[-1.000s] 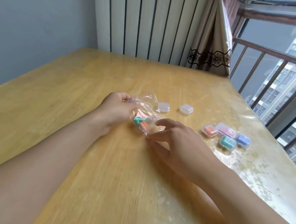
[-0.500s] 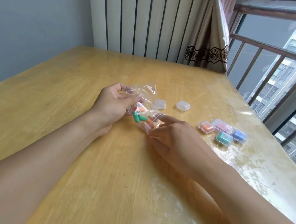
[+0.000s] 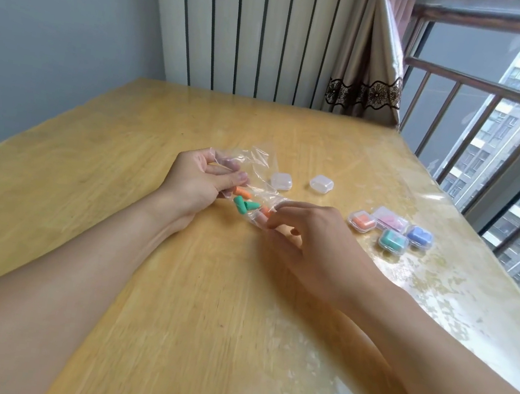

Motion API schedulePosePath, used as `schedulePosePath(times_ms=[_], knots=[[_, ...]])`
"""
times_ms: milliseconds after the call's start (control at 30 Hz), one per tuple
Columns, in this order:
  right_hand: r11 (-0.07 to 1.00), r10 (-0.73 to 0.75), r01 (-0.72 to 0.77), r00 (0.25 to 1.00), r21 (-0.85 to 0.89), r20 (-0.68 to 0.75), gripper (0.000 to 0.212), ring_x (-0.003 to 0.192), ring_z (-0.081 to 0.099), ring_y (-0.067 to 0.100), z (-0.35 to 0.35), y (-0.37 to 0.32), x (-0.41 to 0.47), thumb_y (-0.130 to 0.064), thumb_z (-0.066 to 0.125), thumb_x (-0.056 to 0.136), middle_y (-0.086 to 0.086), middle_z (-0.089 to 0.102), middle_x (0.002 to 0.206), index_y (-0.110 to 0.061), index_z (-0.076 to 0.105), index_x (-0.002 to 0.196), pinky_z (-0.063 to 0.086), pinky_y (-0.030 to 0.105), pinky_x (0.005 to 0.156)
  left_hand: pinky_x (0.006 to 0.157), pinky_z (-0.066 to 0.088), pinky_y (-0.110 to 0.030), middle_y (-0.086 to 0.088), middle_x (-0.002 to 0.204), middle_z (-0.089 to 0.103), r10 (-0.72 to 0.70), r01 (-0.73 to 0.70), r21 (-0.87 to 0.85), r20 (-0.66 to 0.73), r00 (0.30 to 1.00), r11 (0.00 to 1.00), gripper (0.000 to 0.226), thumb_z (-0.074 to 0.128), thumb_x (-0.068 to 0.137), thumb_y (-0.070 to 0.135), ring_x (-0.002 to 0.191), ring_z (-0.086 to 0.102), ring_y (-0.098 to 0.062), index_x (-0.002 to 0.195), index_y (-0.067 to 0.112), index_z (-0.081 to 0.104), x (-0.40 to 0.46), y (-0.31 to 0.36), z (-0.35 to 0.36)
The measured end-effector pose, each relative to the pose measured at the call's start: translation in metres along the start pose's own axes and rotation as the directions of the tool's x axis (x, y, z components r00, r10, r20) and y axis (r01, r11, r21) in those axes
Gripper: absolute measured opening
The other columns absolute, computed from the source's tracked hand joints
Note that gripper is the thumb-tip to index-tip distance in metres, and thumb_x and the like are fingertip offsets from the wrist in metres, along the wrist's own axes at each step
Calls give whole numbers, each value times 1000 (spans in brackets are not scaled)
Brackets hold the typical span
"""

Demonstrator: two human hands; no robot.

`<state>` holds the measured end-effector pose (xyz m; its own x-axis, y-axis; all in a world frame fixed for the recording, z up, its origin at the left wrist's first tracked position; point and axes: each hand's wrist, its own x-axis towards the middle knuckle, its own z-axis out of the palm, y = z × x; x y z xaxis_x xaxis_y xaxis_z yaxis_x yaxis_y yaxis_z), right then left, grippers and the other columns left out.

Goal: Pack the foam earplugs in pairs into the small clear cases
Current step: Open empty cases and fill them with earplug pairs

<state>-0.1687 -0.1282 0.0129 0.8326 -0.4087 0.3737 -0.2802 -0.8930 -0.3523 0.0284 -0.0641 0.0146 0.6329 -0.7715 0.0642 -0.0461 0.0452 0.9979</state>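
A crumpled clear plastic bag point(image 3: 257, 166) lies on the wooden table point(image 3: 122, 178) between my hands. Green earplugs point(image 3: 242, 206) and orange earplugs point(image 3: 242, 191) show inside it. My left hand point(image 3: 198, 178) grips the bag's upper end with curled fingers. My right hand point(image 3: 309, 236) pinches the bag's lower end, where another orange earplug point(image 3: 265, 212) sits by my fingertips. Two small clear cases point(image 3: 281, 181) point(image 3: 321, 183) stand closed just beyond the bag; I see nothing in them.
Several closed cases holding earplugs stand in a cluster to the right: orange point(image 3: 362, 221), pink point(image 3: 389, 219), green point(image 3: 393, 241) and blue point(image 3: 420, 236). A window railing point(image 3: 485, 84) runs along the table's right side, a ribbed panel point(image 3: 257, 31) behind.
My left hand has turned palm-up and lifted the bag's top end. The earplugs have slid down inside the bag toward my right fingertips.
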Motion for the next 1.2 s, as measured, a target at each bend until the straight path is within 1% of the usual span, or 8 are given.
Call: schedulePosePath(times_ms=[167,367,500,633,733,833,967,1200], knots=[[994,107,-107,989,1,-100,24,86,69,17,-3,-2,1,-32,57,96,-6,78,93,-22,78,99,55,38,75,58,53,-18,0,55,66,-18,15,81,44,999,997,26,83,75,1,50,55,-11,93,7,65,5,-3,-3],[984,178,-180,979,-9,-101,18,77,66,24,3,5,5,-23,62,94,1,77,87,-17,77,87,53,38,73,74,61,-27,-7,82,79,-41,29,76,164,986,997,29,71,84,-11,75,74,-16,106,8,67,5,-5,-9],[979,200,-202,976,-23,-83,24,71,61,22,7,8,8,-31,61,93,1,68,75,-16,67,76,52,40,69,79,58,-33,-1,76,78,32,-45,208,64,997,977,33,87,71,3,75,69,-18,96,11,69,5,-9,-2],[977,212,-213,976,-4,-56,27,71,58,22,10,9,10,-36,64,95,1,66,74,-17,63,77,52,41,70,82,56,-33,-1,99,73,74,-72,295,3,997,953,58,91,68,16,91,69,-17,118,18,61,5,-11,2],[978,205,-206,978,-29,-35,25,78,56,19,9,7,10,-39,61,97,0,65,83,-18,70,87,48,36,72,87,49,-25,3,118,61,384,-281,505,-110,917,816,63,88,72,34,105,58,-13,125,22,57,-3,-3,4],[978,204,-205,979,-37,-27,20,80,53,17,6,4,9,-37,62,97,-1,63,90,-19,72,99,40,32,70,77,40,-14,6,103,58,678,-578,639,117,725,508,38,79,74,38,91,52,-9,105,21,65,-22,16,8],[979,201,-203,978,-28,-50,12,81,53,15,5,4,8,-29,68,92,-3,57,92,-20,72,99,32,26,65,81,41,-23,11,96,56,492,-699,617,511,705,361,19,75,71,34,92,52,-12,86,28,66,-42,16,21],[968,250,-251,967,-16,-44,19,99,64,21,4,0,9,-21,65,87,-1,73,107,-18,74,104,48,35,83,76,54,-33,9,94,62,339,-595,629,490,803,501,18,75,75,26,86,62,-10,91,31,68,-32,2,16]])
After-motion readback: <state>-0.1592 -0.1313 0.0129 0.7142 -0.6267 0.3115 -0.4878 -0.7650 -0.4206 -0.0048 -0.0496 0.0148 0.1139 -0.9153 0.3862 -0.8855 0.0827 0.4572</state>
